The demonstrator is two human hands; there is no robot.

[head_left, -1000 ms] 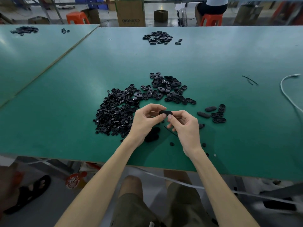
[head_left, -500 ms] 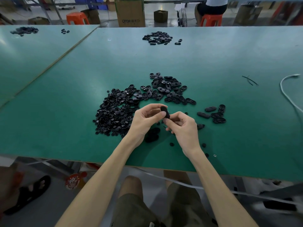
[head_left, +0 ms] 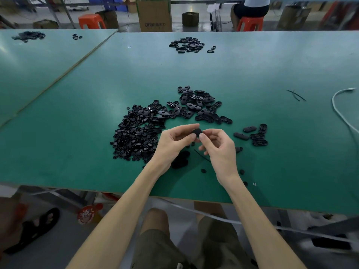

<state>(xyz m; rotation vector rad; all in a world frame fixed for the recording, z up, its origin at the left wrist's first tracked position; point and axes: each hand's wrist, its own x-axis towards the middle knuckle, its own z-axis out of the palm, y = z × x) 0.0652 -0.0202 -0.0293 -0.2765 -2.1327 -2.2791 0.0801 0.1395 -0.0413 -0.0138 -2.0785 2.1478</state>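
Note:
A small black plastic part (head_left: 197,132) is held above the green table (head_left: 272,152) between both hands. My left hand (head_left: 172,144) pinches it with thumb and forefinger from the left. My right hand (head_left: 218,148) pinches its right edge with fingers curled. Behind my left hand lies a big heap of small round black parts (head_left: 136,133). Farther back sits a heap of larger oval black shells (head_left: 196,105). A few oval pieces (head_left: 254,134) lie apart at the right.
A far pile of black parts (head_left: 186,44) lies near the table's back edge. A white cable (head_left: 342,111) curves at the right. Thin black strips (head_left: 296,95) lie at the right. Loose black bits (head_left: 203,170) dot the front edge. Boxes and orange stools stand beyond.
The black part was turned between my fingers from lying flat to edge-on and now faces me more roundly. Both hands stayed in about the same place above the table.

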